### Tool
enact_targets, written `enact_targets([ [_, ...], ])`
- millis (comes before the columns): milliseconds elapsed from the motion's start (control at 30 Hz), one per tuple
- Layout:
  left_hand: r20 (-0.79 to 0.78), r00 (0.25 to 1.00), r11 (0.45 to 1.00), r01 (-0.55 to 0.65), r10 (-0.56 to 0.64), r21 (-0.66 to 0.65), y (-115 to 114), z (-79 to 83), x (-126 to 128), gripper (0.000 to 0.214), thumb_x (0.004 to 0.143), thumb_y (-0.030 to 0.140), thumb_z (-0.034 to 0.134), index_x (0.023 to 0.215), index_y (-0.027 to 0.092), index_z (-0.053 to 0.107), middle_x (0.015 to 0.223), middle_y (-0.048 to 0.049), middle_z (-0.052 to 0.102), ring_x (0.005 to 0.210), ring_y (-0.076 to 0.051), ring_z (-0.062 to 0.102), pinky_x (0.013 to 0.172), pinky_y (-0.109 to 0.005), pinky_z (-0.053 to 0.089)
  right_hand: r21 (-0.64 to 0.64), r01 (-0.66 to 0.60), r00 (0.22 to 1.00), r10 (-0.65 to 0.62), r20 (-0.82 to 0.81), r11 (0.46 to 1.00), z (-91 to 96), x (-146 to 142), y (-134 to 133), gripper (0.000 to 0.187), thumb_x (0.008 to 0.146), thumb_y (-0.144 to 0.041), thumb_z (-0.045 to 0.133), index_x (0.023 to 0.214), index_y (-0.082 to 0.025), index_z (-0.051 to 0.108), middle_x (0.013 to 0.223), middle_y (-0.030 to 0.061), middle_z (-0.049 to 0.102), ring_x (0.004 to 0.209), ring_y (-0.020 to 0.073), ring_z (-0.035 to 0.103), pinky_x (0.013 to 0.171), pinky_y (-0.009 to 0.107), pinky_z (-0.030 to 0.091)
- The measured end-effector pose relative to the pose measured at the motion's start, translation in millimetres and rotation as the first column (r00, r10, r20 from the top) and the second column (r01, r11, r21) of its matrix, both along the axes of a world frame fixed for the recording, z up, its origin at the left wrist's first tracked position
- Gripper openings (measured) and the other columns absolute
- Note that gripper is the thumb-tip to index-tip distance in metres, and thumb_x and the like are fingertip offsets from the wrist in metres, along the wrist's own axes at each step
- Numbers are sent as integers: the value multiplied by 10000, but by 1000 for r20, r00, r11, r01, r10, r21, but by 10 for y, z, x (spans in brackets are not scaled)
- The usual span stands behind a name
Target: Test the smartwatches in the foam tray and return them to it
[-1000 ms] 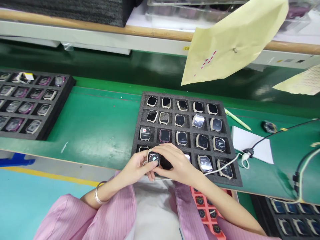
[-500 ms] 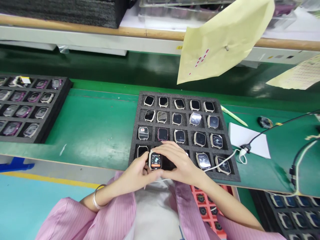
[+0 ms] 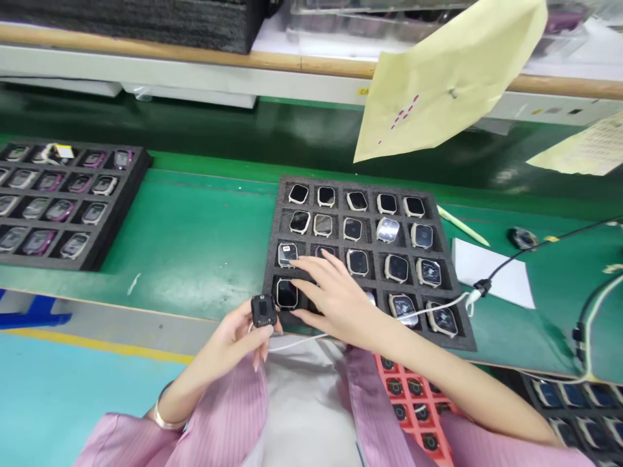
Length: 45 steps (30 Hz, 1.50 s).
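My left hand (image 3: 243, 334), at the bench's front edge, grips a small black square device (image 3: 263, 311) between thumb and fingers. A white cable (image 3: 296, 342) runs from near this hand, under my right forearm, to a connector at right. My right hand (image 3: 335, 295) is spread over the lower left of a black foam tray (image 3: 318, 181), fingers apart, nothing visible in them. Near its fingertips lie a dark-screened watch (image 3: 287, 294) and a watch with a red-marked label (image 3: 287, 254). The hand partly covers a purple-rimmed watch and hides the compartments beneath it.
Another foam tray (image 3: 92, 263) of watch cases stands at left. At right lie a white pad (image 3: 491, 272), a green pen (image 3: 462, 226) and a black cable (image 3: 516, 255). Below the bench edge are a red tray (image 3: 409, 383) and more watches. Yellow paper (image 3: 448, 91) hangs from the shelf.
Both hands held a watch with a lit screen; they are now apart. The left has moved left with the black device; the right reaches over the tray. The lit watch is out of sight.
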<state>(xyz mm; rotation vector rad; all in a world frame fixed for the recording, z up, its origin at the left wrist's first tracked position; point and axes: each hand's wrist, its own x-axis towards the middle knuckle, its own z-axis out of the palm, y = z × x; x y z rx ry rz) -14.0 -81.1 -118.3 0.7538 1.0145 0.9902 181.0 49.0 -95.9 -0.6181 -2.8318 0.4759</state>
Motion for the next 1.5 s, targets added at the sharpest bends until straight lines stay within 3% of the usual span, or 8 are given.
enact_targets([
  [200, -14, 998, 997, -66, 67, 47, 28, -9, -40, 249, 910, 340, 588, 1089, 179, 527, 1028, -80, 606, 582, -84, 587, 483, -200, 530, 29, -118, 980, 112, 162, 993, -65, -360, 88, 296, 760, -297, 765, 917, -58, 688, 1296, 272, 517, 1281, 393, 420, 1066, 571, 335],
  [333, 3, 997, 996, -77, 77, 43, 74, -33, -71, 288, 873, 312, 642, 1102, 183, 526, 1019, -68, 593, 650, -99, 606, 552, -218, 552, -96, -58, 998, 55, -32, 994, -49, -163, 156, 296, 755, -250, 772, 992, -108, 667, 1323, 212, 526, 1270, 341, 459, 1102, 558, 308],
  [467, 108, 994, 1000, 2, -5, 27, 179, -22, -13, 413, 781, 260, 740, 1130, 181, 534, 1053, -71, 564, 804, -153, 615, 642, -276, 588, -237, -53, 961, -15, -277, 970, 104, -14, 144, 365, 867, -272, 677, 1196, -156, 570, 1329, 161, 542, 1247, 281, 500, 1064, 501, 402],
  [633, 91, 995, 998, 41, -44, 36, 300, 1, 144, 447, 809, 287, 710, 1203, 193, 520, 1051, -58, 554, 874, -181, 620, 689, -316, 604, -143, -140, 966, 104, -237, 980, 126, -81, -10, 367, 938, -308, 585, 1257, -133, 539, 1235, 167, 616, 1160, 284, 575, 1056, 537, 412],
  [800, 37, 999, 1000, -27, 27, 8, 373, -31, 233, 381, 851, 383, 649, 1129, 150, 532, 888, -32, 595, 735, -176, 665, 621, -303, 602, -32, -120, 969, 110, -220, 992, 4, -97, -44, 363, 1007, -309, 449, 1275, -77, 527, 1213, 193, 634, 1130, 288, 604, 1018, 519, 459],
  [967, 58, 998, 999, -36, 37, -21, 419, -46, 261, 369, 836, 440, 658, 987, 126, 537, 656, -2, 628, 570, -168, 665, 537, -270, 577, -1, -131, 951, 126, -283, 991, -70, -39, -16, 413, 998, -332, 484, 1319, -72, 496, 1199, 193, 644, 1125, 293, 609, 984, 484, 500],
  [1267, 40, 999, 999, 5, -3, -41, 471, -41, 258, 375, 822, 471, 664, 920, 125, 558, 607, -15, 643, 490, -156, 647, 475, -229, 539, -230, -93, 936, 7, -351, 969, -184, 1, -11, 477, 936, -403, 604, 1324, -153, 484, 1178, 159, 651, 1060, 281, 636, 889, 456, 544],
  [1500, 32, 999, 998, 24, -23, -50, 460, -42, 246, 351, 833, 465, 658, 886, 137, 542, 536, 15, 606, 420, -133, 594, 425, -208, 482, -279, -69, 927, -42, -373, 958, -196, -3, -35, 454, 911, -375, 640, 1295, -167, 514, 1144, 138, 663, 1030, 270, 642, 875, 438, 546],
])
